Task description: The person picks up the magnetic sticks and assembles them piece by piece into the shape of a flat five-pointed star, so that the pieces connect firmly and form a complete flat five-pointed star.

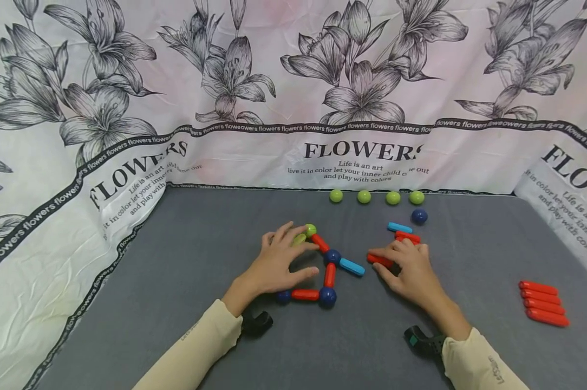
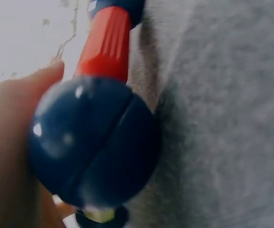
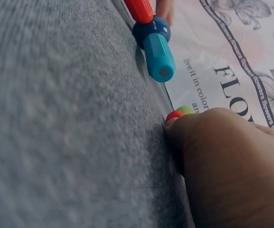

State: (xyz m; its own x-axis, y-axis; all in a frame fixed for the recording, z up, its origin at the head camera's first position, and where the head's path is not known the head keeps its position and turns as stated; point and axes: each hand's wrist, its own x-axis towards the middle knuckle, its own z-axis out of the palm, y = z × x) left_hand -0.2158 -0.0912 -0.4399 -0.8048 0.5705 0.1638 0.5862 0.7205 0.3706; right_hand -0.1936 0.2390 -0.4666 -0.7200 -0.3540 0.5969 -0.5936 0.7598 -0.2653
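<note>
My left hand [image 1: 276, 262] spreads its fingers over the left part of a joined figure of balls and rods, fingertips right at a green ball [image 1: 310, 231] and a red rod [image 1: 320, 242]. In that figure, navy balls [image 1: 327, 296] link red rods [image 1: 330, 275], and a light blue rod [image 1: 352, 267] sticks out to the right with its far end free. Thumb and fingers of my right hand [image 1: 412, 271] pinch a loose red rod [image 1: 379, 260] low at the table. In the left wrist view a navy ball [image 2: 96, 142] fills the middle, beside the hand.
Behind my right hand lie another light blue rod [image 1: 399, 227] and red rods [image 1: 408, 237]. A navy ball [image 1: 419, 216] and several green balls [image 1: 364, 196] stand along the back edge. Several red rods [image 1: 544, 303] lie stacked side by side at far right. Flowered cloth [image 1: 254, 157] borders the grey table.
</note>
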